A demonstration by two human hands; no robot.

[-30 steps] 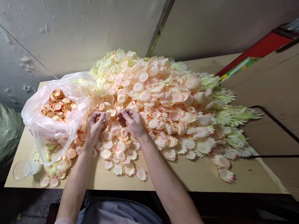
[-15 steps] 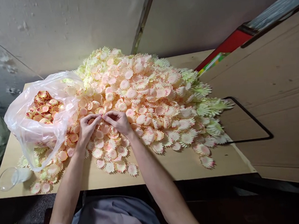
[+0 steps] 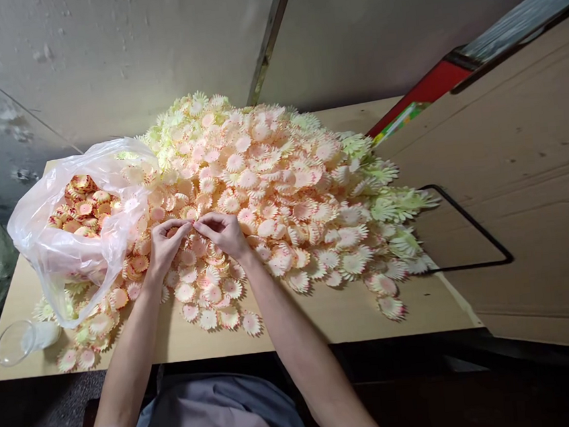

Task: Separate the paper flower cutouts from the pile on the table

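My left hand (image 3: 166, 245) and my right hand (image 3: 227, 236) meet fingertip to fingertip over the front of a large heap of flower-shaped petal discs (image 3: 261, 175). Thumb and forefinger are pinched together on each hand. Whatever lies between the tips is too small and covered to make out. The discs are pale pink and cream with notched, red-tipped edges, turning greenish at the back and right. Left of my hands sits a translucent plastic bag (image 3: 31, 222), its mouth open, with darker red-edged discs (image 3: 85, 208) inside.
A clear cup (image 3: 14, 343) with something white in it lies on its side at the left corner of the wooden table (image 3: 353, 320). Cardboard (image 3: 529, 219) stands along the right, with a black wire frame (image 3: 479, 223) against it. A wall (image 3: 151, 59) closes off the back.
The view has shifted very slightly. Both hands keep the same pinch in the same place, and the heap and bag look unchanged.
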